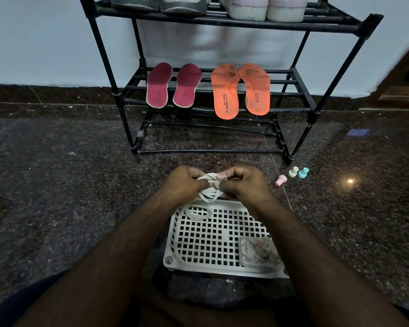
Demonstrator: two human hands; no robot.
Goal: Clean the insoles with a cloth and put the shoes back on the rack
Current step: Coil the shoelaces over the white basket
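Both hands meet over the far end of a white perforated tray [219, 241] on the floor. My left hand [185, 182] and my right hand [241, 182] pinch a bundle of white shoelaces [209, 191]. More lace [197, 212] lies coiled on the tray. A folded patterned cloth [257, 252] rests in the tray's near right corner. On the black rack's [302, 87] lower shelf lean two dark pink insoles [172, 84] and two orange insoles [240, 89]. Grey shoes [158, 4] and white-pink shoes [262, 7] stand on the top shelf.
Three small plastic pegs, pink [281, 180], cream [293, 171] and teal [303, 172], lie on the dark speckled floor right of my hands. A blue scrap [358, 132] lies further right. A pale wall stands behind the rack, and a wooden frame [401, 79] is at the right edge.
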